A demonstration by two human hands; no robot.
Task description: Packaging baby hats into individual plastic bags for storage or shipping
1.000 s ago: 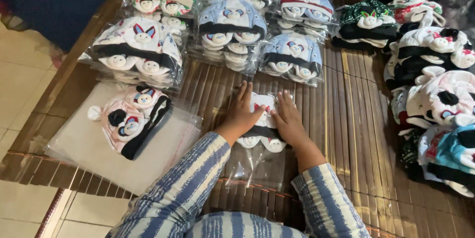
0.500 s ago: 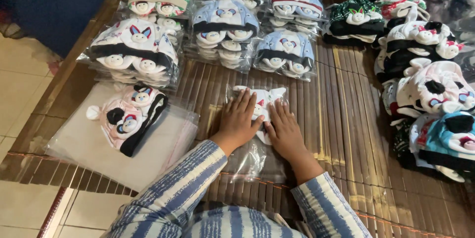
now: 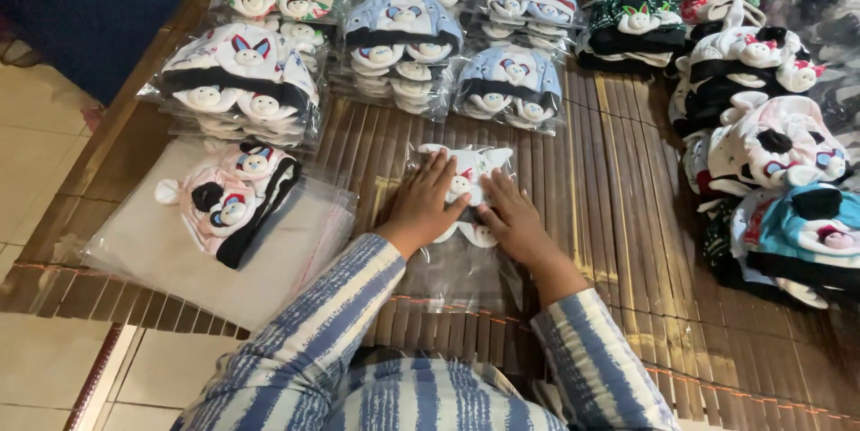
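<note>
Left hand [image 3: 421, 207] and right hand [image 3: 515, 227] pressed flat, fingers [image 3: 436, 171] spread wide, on a white baby hat in a clear bag [image 3: 468, 182] mid-counter [image 3: 609, 216], bagged hat stacks [image 3: 403, 46] beyond, pink hat [image 3: 235, 198] left.

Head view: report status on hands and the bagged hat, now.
Left hand and right hand flat on bagged white hat. Bag on slatted mat. Pink hat lies left, apart.

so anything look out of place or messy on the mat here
One pink baby hat lies loose and unbagged atop the stack of empty clear bags at left, while the neighbouring stacks are bagged. The unbagged hats at right sit in a jumbled heap. Nothing looks damaged.
</note>
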